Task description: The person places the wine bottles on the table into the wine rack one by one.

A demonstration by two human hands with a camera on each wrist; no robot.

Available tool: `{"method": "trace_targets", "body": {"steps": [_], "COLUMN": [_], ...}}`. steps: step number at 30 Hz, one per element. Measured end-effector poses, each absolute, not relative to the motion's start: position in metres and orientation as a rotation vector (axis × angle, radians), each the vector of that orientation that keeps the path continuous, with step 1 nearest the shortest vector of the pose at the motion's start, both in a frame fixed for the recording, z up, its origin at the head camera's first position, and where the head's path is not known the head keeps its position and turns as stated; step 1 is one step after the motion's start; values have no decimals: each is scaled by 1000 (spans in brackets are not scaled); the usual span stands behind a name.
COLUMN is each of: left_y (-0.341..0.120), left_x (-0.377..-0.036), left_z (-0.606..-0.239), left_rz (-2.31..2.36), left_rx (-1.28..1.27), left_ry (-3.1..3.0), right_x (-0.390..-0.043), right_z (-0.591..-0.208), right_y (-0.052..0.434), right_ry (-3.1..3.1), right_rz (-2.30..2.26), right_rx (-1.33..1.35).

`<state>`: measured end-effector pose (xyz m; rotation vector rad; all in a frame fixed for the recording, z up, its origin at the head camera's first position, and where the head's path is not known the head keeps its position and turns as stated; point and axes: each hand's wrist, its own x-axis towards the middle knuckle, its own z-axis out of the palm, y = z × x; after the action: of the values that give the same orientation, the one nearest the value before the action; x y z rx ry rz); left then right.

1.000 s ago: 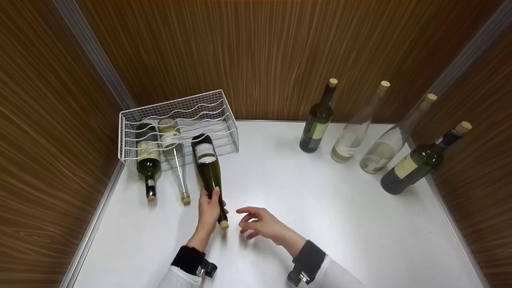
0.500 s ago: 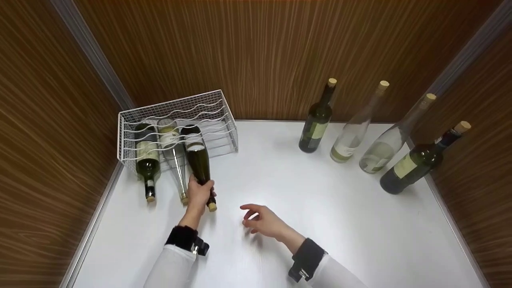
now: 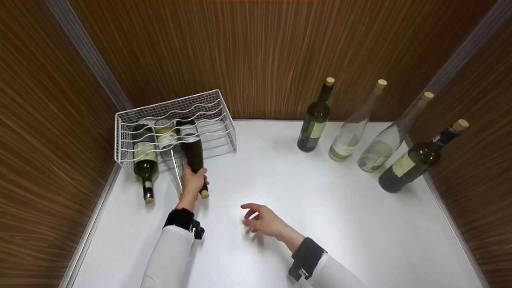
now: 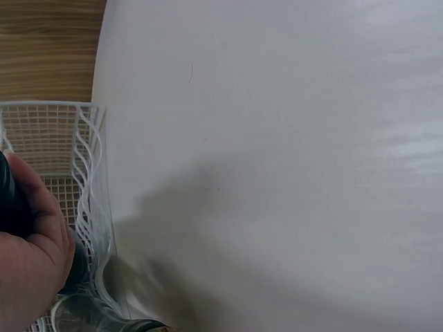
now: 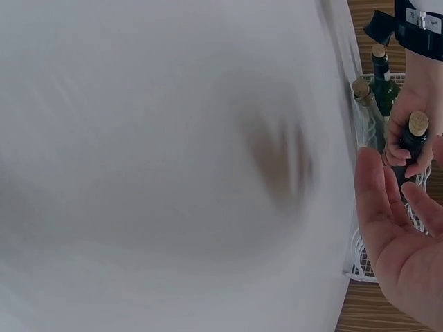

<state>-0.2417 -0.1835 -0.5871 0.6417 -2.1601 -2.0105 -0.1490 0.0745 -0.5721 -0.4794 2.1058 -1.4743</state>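
My left hand [image 3: 193, 181] grips the neck of a dark green corked bottle [image 3: 192, 150] that lies with its base inside the white wire rack [image 3: 208, 100]. In the left wrist view the hand [image 4: 31, 256] wraps the dark neck beside the rack's wire front [image 4: 93, 180]. Two more bottles lie in the rack: a dark one [image 3: 143, 160] at the left and a clear one [image 3: 168, 138] in the middle. My right hand [image 3: 262, 220] hovers over the white table [image 3: 320, 208], fingers loosely curled and holding nothing. The right wrist view shows its palm [image 5: 398, 242] and the gripped bottle's cork [image 5: 418, 124].
Several corked bottles stand at the back right: a dark green one [image 3: 315, 122], two clear ones [image 3: 352, 130] [image 3: 386, 142], and another dark one [image 3: 414, 160] near the right wall. Wood-grain walls enclose the table on three sides.
My left hand has pushed the dark bottle away from me, deeper into the rack next to the clear bottle. The right hand has stayed almost still over the table.
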Motion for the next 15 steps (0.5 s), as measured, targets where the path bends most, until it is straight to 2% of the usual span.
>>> {"method": "trace_targets", "body": {"steps": [15], "left_y": [-181], "left_x": [-253], "left_z": [-587], "left_rz": [-1918], "left_rx": [672], "left_ry": [-2254], "right_x": [-153], "right_z": [-563], "right_y": [67], "right_ry": [2171], "right_rz": [-1416], "right_rx": [-530]}}
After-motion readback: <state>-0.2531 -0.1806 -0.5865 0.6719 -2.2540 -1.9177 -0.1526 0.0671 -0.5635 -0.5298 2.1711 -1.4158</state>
